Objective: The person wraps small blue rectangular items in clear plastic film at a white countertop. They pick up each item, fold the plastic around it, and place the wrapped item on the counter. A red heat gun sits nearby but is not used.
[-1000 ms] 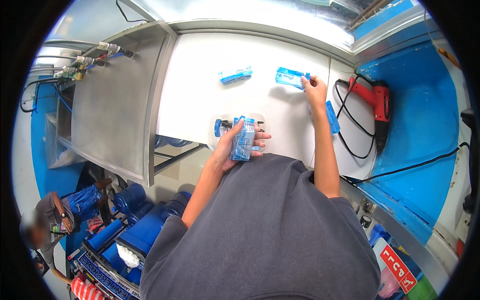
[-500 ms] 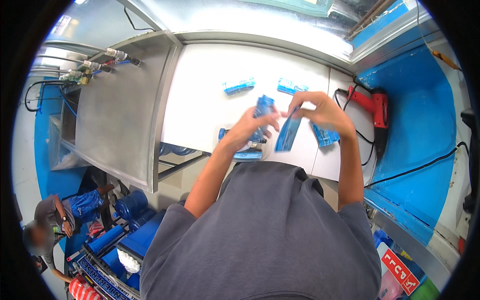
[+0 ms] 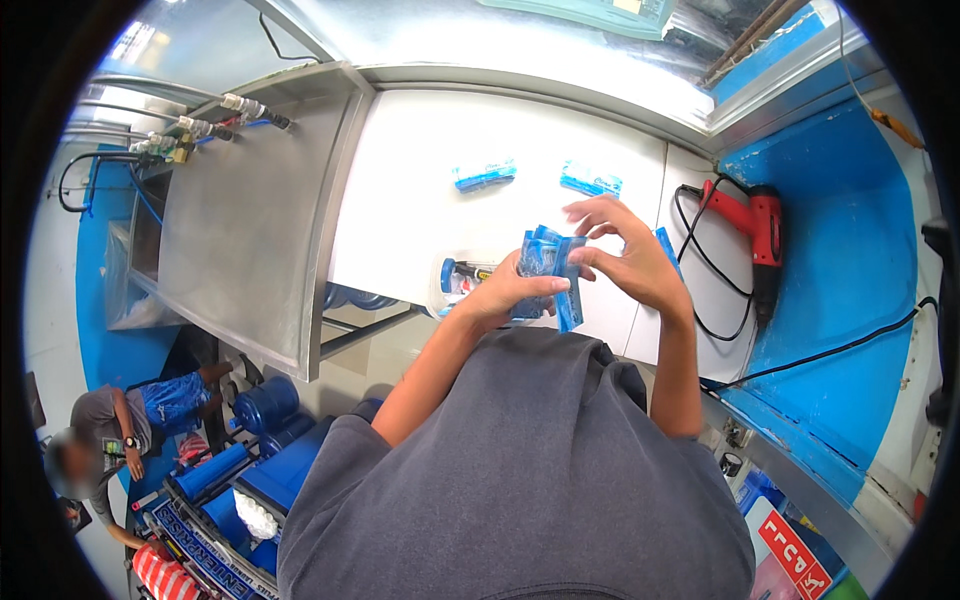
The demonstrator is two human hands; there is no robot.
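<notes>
My left hand (image 3: 505, 292) is closed around a small bunch of blue printed plastic sleeves (image 3: 542, 255), above the table's front edge. One flat blue sleeve (image 3: 569, 305) lies against the bunch, its lower end hanging down, with my left thumb across it. Just to the right is my right hand (image 3: 635, 262), fingers apart and thumb at the edge of that sleeve. Two bundles of similar sleeves lie farther back on the white table, a left bundle (image 3: 484, 176) and a right bundle (image 3: 591, 180). More blue sleeves (image 3: 668, 247) are partly hidden behind my right hand.
A clear container (image 3: 447, 283) with small items sits by my left wrist. On the right lies a red heat gun (image 3: 765, 235) with its black cord. A steel cabinet (image 3: 250, 220) borders the table's left side. Another person (image 3: 110, 420) is at the lower left near blue bottles (image 3: 268, 405).
The single sleeve has passed from my right hand to the bunch in my left hand. My right hand's fingers have spread, and both hands have come closer together.
</notes>
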